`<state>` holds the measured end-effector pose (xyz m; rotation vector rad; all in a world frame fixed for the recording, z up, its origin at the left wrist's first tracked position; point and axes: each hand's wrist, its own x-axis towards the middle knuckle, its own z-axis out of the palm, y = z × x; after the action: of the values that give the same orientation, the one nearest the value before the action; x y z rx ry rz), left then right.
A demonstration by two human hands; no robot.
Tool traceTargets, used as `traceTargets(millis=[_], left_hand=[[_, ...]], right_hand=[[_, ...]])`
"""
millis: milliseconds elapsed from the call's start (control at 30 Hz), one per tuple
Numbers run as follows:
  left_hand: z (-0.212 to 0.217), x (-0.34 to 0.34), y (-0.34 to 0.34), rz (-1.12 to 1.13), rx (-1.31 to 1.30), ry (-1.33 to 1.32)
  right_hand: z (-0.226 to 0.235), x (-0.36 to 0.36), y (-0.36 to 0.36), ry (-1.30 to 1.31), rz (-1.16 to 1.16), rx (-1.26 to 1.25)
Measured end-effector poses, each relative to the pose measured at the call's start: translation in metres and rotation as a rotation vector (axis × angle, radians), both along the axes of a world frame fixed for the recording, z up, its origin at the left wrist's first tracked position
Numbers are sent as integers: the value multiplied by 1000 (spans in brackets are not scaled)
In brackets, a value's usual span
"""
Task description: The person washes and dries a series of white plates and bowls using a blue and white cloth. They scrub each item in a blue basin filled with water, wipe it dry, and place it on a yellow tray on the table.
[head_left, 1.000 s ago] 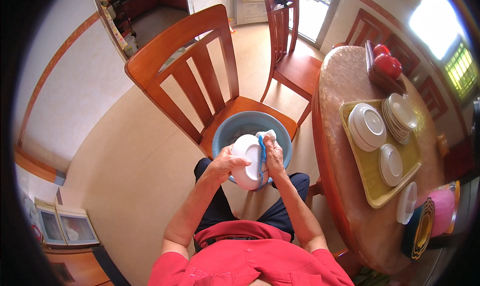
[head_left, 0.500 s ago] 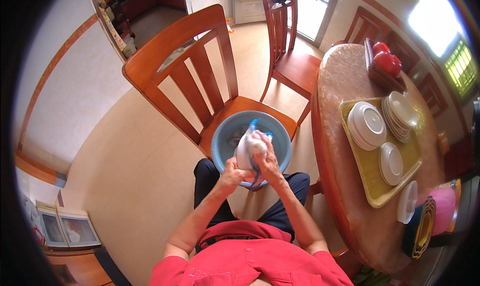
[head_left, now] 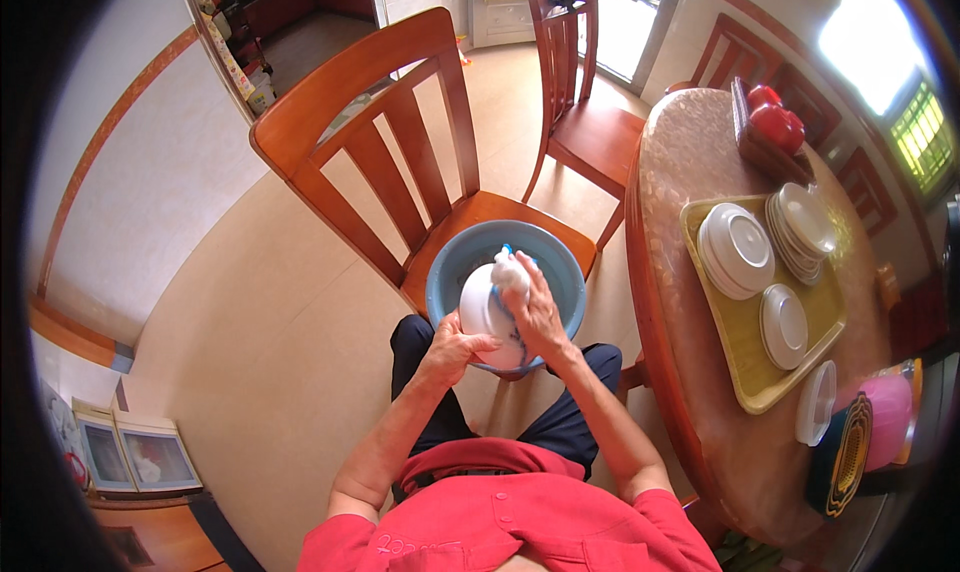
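Over a blue plastic basin [head_left: 436,272], my left hand [head_left: 452,352] grips the near left edge of a round white plate [head_left: 480,312], thumb on top. The plate is tilted, and part of it is hidden by my right hand [head_left: 541,320]. That hand presses a wet-looking white and blue cloth [head_left: 510,272] against the plate's face, fingers pointing away from me. The basin rests on the seat of a wooden chair [head_left: 485,210] in front of my knees. What lies at the basin's bottom is mostly hidden.
On the right, a round table [head_left: 680,152] bears a yellow tray [head_left: 745,387] with stacked white dishes [head_left: 740,247]. Beyond it sits a basket with red items [head_left: 775,125]. Plastic containers [head_left: 818,402] and a pink basin [head_left: 887,417] stand nearer. A second chair [head_left: 590,137] is behind.
The plate has turned so more of its white face shows. My right hand has shifted slightly and flattened over the cloth; my left hand has moved a little left along the edge.
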<state>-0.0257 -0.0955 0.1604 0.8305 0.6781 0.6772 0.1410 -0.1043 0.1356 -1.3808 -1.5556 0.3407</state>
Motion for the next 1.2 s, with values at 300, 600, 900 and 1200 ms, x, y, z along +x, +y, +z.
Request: traceTargets(millis=[300, 600, 900, 1200], left_hand=[[-8, 4, -11, -147, 479, 320], [7, 6, -19, -309, 1726, 1033], [-13, 1, 3, -60, -61, -186], [-31, 18, -7, 78, -332, -224]], right_hand=[[17, -25, -13, 820, 58, -151], [-48, 34, -26, 1537, 218, -465], [-30, 39, -41, 1551, 228, -451], [-19, 10, -32, -176, -215, -255]])
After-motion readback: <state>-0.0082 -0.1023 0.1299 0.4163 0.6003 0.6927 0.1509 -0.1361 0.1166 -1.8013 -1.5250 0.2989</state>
